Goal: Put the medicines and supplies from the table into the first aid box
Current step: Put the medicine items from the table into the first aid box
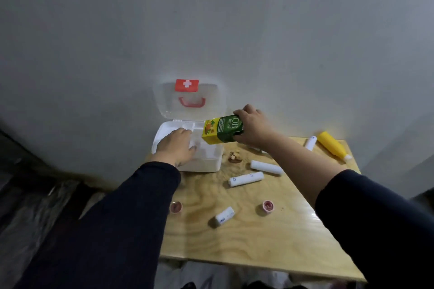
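Observation:
A white first aid box [206, 164] stands open at the table's back left, its clear lid [164, 101] with a red cross upright against the wall. My left hand [176, 146] lies flat on the box's inner tray, fingers apart. My right hand [254, 128] grips a green and yellow medicine carton [220, 130], held tilted just above the box's right edge. Several white tubes lie on the wood: two [266, 167] [245, 179] near the box, one [224, 216] nearer me, one [310, 142] at the back right. A yellow bottle [332, 148] lies at the far right corner.
The small wooden table [258, 237] stands against a grey wall. Two small red-capped pots [175, 207] [268, 206] sit towards the front. A brown knot [234, 157] marks the wood beside the box. Dark floor clutter lies to the left.

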